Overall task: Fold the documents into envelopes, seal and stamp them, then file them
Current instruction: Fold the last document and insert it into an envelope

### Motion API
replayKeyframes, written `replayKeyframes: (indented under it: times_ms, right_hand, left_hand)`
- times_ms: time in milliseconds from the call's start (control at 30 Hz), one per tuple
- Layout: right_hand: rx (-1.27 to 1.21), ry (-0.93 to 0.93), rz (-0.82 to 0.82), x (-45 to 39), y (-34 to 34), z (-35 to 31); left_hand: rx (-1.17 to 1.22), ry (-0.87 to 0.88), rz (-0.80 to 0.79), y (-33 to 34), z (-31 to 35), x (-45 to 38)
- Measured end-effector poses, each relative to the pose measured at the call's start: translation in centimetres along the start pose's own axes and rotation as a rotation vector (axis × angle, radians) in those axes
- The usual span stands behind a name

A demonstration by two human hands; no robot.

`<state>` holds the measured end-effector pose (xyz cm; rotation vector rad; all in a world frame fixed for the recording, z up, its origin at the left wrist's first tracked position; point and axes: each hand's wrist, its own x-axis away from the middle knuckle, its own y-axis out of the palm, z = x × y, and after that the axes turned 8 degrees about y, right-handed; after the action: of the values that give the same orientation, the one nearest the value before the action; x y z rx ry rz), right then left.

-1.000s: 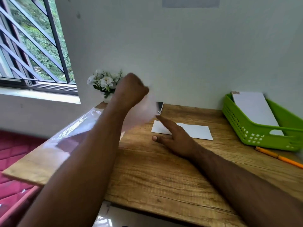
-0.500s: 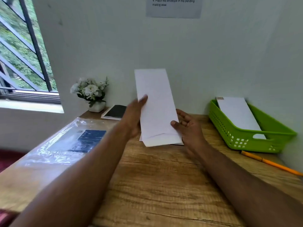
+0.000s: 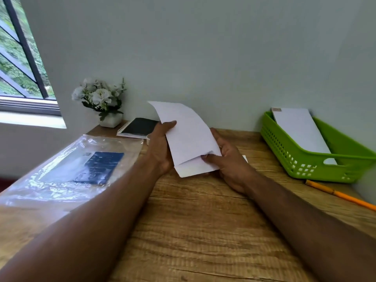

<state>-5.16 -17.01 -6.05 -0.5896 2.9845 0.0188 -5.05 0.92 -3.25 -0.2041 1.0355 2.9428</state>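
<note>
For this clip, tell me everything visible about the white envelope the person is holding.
The white envelope is long, plain paper with no visible stamp or writing. It is held above the wooden desk, tilted, far end leaning left and slightly curved. The left hand grips its left edge, thumb on the front. The right hand holds the near right corner, thumb at the mouth, where the flap sticks out below the opening. Whether anything is inside cannot be told.

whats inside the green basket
One white envelope leans inside the green basket, with a small brownish patch at its top corner. Its lower end and the basket floor are hidden behind the front wall, so anything else there cannot be seen.
</note>
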Motion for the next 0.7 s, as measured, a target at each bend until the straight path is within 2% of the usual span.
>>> replayKeyframes:
  times_ms: [100,200,267,367,400,467,533,633,700]
  right_hand:
    - [-0.137,0.039,-0.163,0.3,0.3,-0.4]
    - [-0.19,0.115,-0.275,0.6,0.6,-0.8]
    - [-0.039,0.099,-0.126,1.0,1.1,-1.1]
    - [0.424,-0.124,0.4,1.0,1.8,-1.3]
    - [0.504,-0.228,0.499,0.9,1.8,-1.3]
    - [0.58,-0.333,0.52,1.0,2.0,-1.2]
    - [0.712,-0.354,0.489,1.3,2.2,-1.0]
    - [0.932,-0.398,0.537,1.5,2.2,-0.9]
    - [0.976,-0.39,0.543,1.6,2.2,-1.2]
  left_hand:
    - [0.144,-0.043,-0.172,-0.2,0.4,0.3]
    - [0.189,-0.023,-0.26,-0.6,0.6,0.1]
    - [0.211,0.0,-0.288,-0.6,0.5,0.2]
    - [0.274,0.021,-0.281,-0.4,0.6,0.2]
    - [0.277,0.022,-0.269,-0.3,0.7,0.2]
    - [0.275,0.016,-0.275,-0.2,0.6,0.4]
    - [0.269,-0.007,-0.29,0.1,0.2,0.7]
    - [0.28,-0.035,-0.28,1.1,-0.7,1.3]
    - [0.293,-0.039,-0.273,1.5,-1.0,1.4]
